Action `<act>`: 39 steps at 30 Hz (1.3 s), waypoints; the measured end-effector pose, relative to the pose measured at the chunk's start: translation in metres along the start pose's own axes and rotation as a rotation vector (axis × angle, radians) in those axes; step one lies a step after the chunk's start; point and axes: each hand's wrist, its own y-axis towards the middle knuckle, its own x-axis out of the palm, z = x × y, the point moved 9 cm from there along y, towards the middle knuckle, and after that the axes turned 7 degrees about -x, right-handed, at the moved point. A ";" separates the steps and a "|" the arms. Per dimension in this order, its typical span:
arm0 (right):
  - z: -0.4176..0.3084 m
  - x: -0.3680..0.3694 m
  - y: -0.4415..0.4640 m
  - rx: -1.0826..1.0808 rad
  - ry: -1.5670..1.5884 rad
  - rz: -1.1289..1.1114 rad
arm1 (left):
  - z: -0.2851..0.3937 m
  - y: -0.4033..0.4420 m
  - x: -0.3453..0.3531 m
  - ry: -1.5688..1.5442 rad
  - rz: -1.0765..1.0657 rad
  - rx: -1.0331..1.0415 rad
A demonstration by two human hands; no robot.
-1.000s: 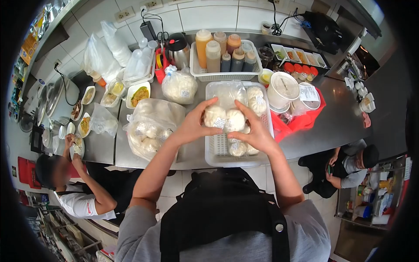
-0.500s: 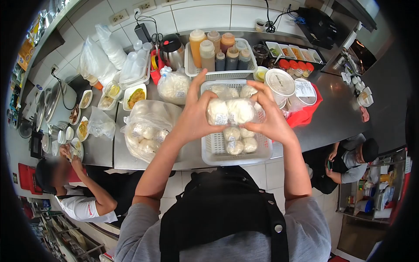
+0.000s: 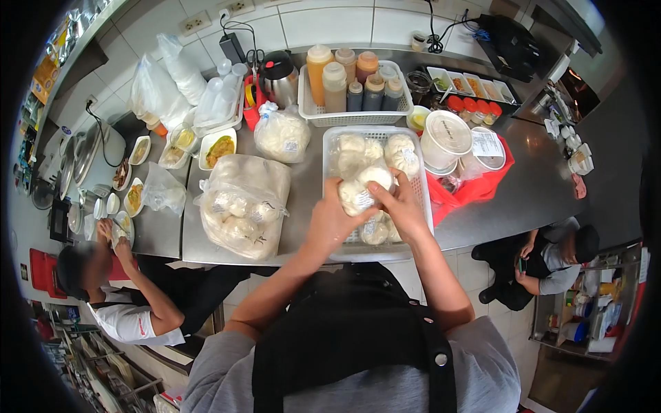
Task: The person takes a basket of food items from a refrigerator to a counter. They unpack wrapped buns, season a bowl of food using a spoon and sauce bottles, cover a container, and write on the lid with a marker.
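Observation:
Over a white plastic basket (image 3: 329, 237), my left hand (image 3: 333, 219) and my right hand (image 3: 403, 210) hold a clear pack of white buns (image 3: 358, 196) between them. The pack has a printed label and is tilted, with its right end higher. Fingers of both hands wrap its sides, and my right thumb presses on top. Several more packed buns (image 3: 402, 155) lie in the basket, behind and below the held pack. To the left, a large clear bag of buns (image 3: 241, 206) rests on the steel counter (image 3: 303, 186).
A basket of sauce bottles (image 3: 354, 118) stands behind. Lidded tubs (image 3: 447, 138) and a red bag (image 3: 475, 189) are at the right. A smaller knotted bag (image 3: 282, 138) sits at the left. One person (image 3: 138, 316) handles food at left; another (image 3: 551, 258) is at right.
The held pack has come down and turned from level to tilted. Both hands have moved lower and closer together around it. The view has shifted slightly.

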 end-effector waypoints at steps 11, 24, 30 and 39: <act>0.020 0.021 0.005 0.231 -0.030 -0.315 | -0.034 -0.003 0.012 -0.546 -0.280 -0.005; 0.084 0.022 0.016 0.357 -0.385 -0.507 | -0.040 -0.048 -0.020 0.000 -0.014 0.103; 0.016 -0.057 0.011 0.204 -0.305 -0.352 | -0.036 -0.039 -0.003 -0.217 -0.088 0.063; 0.053 -0.246 -0.017 0.341 -0.414 -0.050 | -0.079 0.009 0.123 0.307 -0.412 0.033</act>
